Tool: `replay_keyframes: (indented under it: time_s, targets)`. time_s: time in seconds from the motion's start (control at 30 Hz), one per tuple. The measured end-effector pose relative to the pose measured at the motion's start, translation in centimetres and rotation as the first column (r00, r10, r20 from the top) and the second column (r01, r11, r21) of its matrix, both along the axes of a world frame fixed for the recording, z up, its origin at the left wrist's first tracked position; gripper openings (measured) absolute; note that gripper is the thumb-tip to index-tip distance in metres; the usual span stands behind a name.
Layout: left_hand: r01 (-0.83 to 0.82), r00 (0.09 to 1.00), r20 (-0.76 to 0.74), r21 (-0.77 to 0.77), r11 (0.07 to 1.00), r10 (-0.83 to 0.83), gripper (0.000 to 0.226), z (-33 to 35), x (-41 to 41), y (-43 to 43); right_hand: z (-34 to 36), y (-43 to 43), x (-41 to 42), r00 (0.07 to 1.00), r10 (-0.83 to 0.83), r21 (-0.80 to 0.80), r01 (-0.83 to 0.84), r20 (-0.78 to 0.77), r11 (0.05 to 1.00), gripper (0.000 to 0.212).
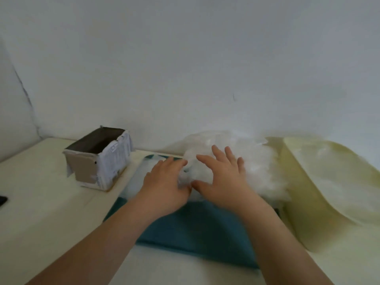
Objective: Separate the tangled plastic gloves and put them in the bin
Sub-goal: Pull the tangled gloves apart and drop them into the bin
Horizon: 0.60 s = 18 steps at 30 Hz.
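We find the glove pile (257,165) to be one loose mound of thin, white, translucent film, crumpled, with no single glove distinct from the rest. It lies on the far part of the teal cloth (197,229). A flatter layer of film spreads left from its base. The right hand (222,177) rests on the mound's near side with its fingers spread. The left hand (164,182) appears to grip the mound's left edge, though blur obscures the fingertips.

We record the bin (112,163) as a small rectangular box with paper-covered sides, a brown near face and a dark interior. It stands upright with its top open on the table (41,192), left of the mound and apart from it.
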<state>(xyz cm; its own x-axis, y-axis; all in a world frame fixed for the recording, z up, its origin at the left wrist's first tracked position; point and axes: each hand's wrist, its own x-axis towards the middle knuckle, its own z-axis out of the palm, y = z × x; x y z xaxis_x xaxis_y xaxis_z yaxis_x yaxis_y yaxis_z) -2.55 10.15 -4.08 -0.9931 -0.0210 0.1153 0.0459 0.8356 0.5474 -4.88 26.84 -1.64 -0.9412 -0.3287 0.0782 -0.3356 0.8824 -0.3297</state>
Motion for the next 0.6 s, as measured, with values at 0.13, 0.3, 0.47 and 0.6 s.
replay_keyframes:
  time_s: [0.13, 0.3, 0.47, 0.6]
  targets:
    - [0.035, 0.997, -0.074, 0.161, 0.986, -0.023, 0.069, -1.9, -0.3, -1.0, -1.1, 0.3, -1.0, 0.998, -0.059, 0.106, 0.058, 0.006, 0.993, 0.062]
    - [0.025, 0.988, -0.15, 0.434, 0.901, 0.045, 0.062, -0.3, -0.6, -3.0, -0.7, 0.8, -1.3, 0.997, -0.062, 0.156, 0.068, -0.041, 0.985, 0.047]
    - [0.055, 0.994, 0.092, 0.102, 0.993, -0.064, 0.071, 1.9, 0.5, -6.0, 0.7, 0.9, -0.2, 0.956, -0.008, -0.181, -0.047, -0.294, 0.982, 0.042]
    - [0.07, 0.972, 0.236, -0.233, 0.97, -0.013, 0.037, 1.7, 1.0, -6.3, 0.7, -0.4, 1.0, 0.966, 0.039, -0.444, -0.154, -0.257, 0.883, 0.03]
